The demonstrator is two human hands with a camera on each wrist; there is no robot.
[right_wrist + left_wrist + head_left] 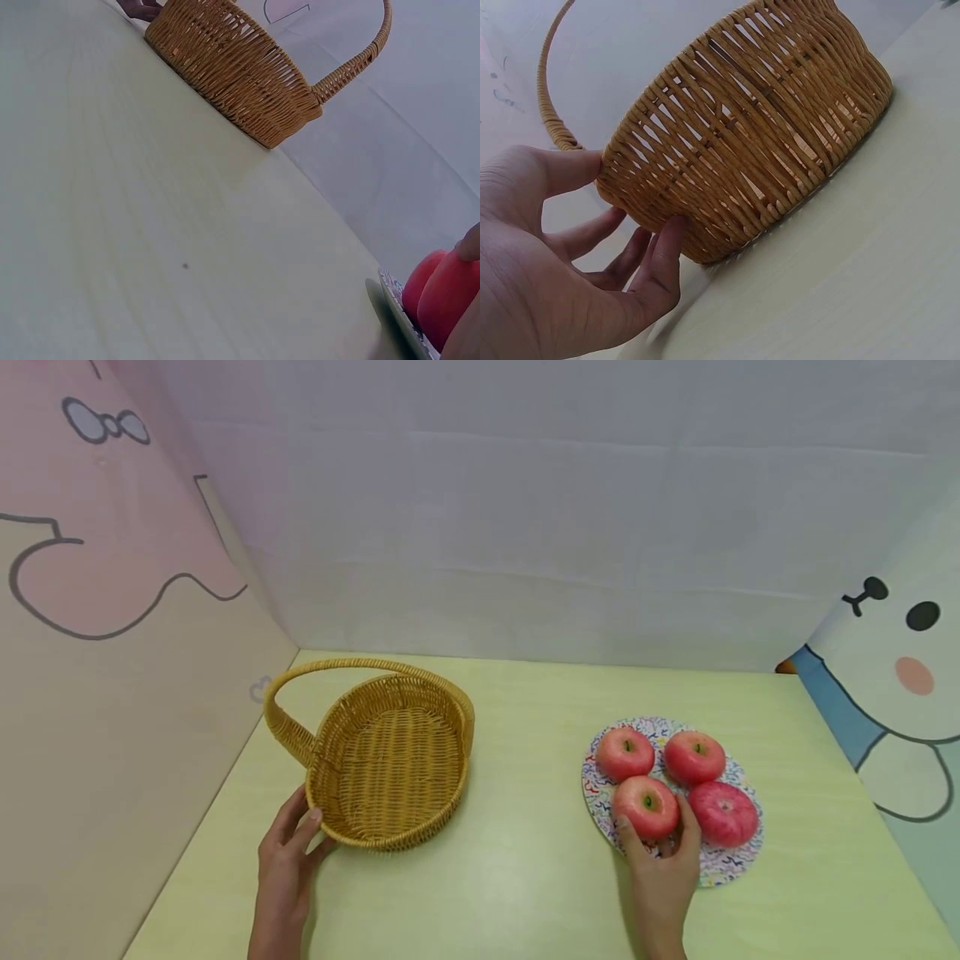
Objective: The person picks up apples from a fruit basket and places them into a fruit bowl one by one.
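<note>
A brown wicker basket (401, 764) with one arched handle stands on the left of the table, with nothing inside it. My left hand (288, 852) holds the basket's near left side, its digits spread along the rim and outer woven wall (735, 135). On the right lies a round plate (596, 793) with a colourful squiggle pattern. My right hand (663, 877) grips the near left red apple (645, 806) on it, thumb on one side and fingers on the other. Beside it are a back left apple (626, 754), a back right apple (695, 757) and a darker pink-red apple (723, 814).
The pale yellow-green table (525, 860) runs between basket and plate. A white cloth wall (525, 527) closes off the back. Printed cartoon panels stand at the left (112, 693) and right (907, 693) edges. The basket's handle (360, 664) rises above its rim.
</note>
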